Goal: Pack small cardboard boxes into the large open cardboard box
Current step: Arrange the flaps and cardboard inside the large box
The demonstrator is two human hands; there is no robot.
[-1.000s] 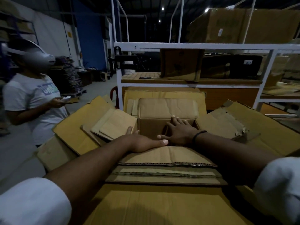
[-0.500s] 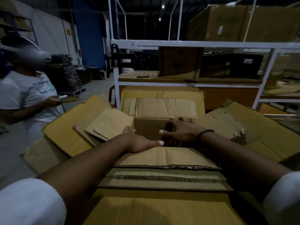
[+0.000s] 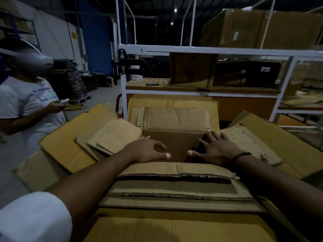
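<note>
A small brown cardboard box (image 3: 172, 143) sits open-topped in the middle of the large open cardboard box (image 3: 75, 137), whose yellow flaps spread out on all sides. The small box's far flap (image 3: 176, 117) stands up behind the opening. My left hand (image 3: 148, 151) rests on the small box's left edge, thumb pointing right along the near rim. My right hand (image 3: 215, 150) lies with spread fingers against the right edge, thumb toward the opening. Both hands flank the opening and hold nothing. The box's inside is dark.
Loose flat cardboard pieces (image 3: 115, 135) lie on the left flap; layered flaps (image 3: 174, 187) lie near me. A white metal rack (image 3: 209, 49) with boxes stands behind. A person (image 3: 29, 105) wearing a headset stands at the left, holding a small device.
My hands have spread apart: the right hand slid from the middle of the small box to its right edge, and the left thumb drew back. The view moved closer.
</note>
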